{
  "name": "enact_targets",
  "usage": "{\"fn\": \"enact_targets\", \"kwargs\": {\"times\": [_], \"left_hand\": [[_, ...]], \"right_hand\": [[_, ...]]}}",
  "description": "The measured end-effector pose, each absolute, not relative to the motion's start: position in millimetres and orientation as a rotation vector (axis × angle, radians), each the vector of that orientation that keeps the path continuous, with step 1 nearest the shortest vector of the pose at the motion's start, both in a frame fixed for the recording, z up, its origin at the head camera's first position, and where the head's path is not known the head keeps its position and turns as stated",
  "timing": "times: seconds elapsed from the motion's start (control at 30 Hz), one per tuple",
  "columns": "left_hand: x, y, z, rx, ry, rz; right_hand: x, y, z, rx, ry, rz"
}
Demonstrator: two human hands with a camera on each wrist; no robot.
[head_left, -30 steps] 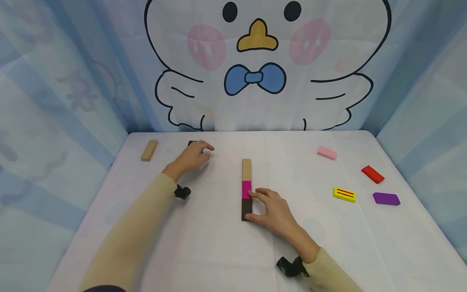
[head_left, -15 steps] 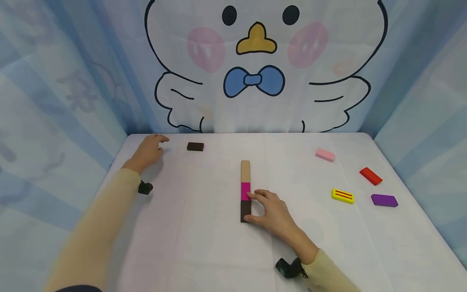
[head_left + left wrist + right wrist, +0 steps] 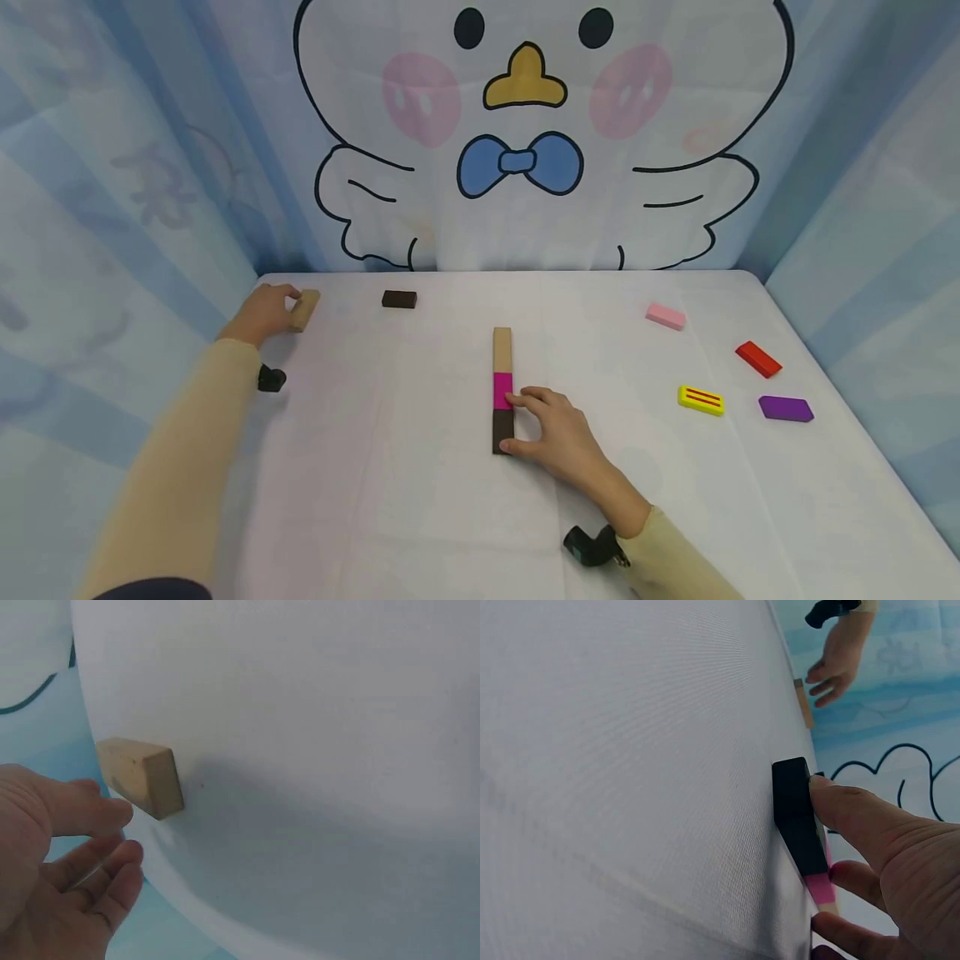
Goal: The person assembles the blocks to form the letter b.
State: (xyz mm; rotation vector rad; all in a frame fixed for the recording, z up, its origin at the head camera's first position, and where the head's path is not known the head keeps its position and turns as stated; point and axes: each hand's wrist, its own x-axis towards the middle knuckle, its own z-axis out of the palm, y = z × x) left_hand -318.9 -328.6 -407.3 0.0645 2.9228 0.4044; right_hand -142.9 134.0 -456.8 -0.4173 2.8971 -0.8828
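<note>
In the head view my left hand (image 3: 262, 315) is at the back left, beside a tan wooden block (image 3: 306, 310) lying on the table. Seen from the left wrist, the thumb and fingers are spread a little and reach toward that block (image 3: 142, 774) without curling round it. My right hand (image 3: 562, 437) rests at the middle, its thumb on the dark brown block (image 3: 503, 430) and a fingertip at the magenta block (image 3: 502, 390). These two and another tan block (image 3: 502, 348) lie end to end in a straight row. The right wrist view shows the thumb touching the dark block (image 3: 793, 796).
A second dark brown block (image 3: 399, 299) lies at the back left. On the right of the white table (image 3: 420, 517) are a pink block (image 3: 665, 316), a red block (image 3: 758, 359), a yellow block with red stripes (image 3: 701, 401) and a purple block (image 3: 786, 408).
My left hand has moved left, past the second dark brown block, to the tan block at the back left. The right hand and the row have stayed in place.
</note>
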Motion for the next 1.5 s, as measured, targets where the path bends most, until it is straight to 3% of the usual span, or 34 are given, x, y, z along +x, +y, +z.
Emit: {"fn": "enact_targets", "kwargs": {"times": [0.73, 1.5], "left_hand": [[-301, -335, -414, 0.004, 2.9, 0.545], [-293, -317, -417, 0.24, 2.777, 0.651]], "right_hand": [[-142, 134, -458, -0.423, 2.908, -0.876], [-143, 135, -458, -0.426, 2.907, -0.887]]}}
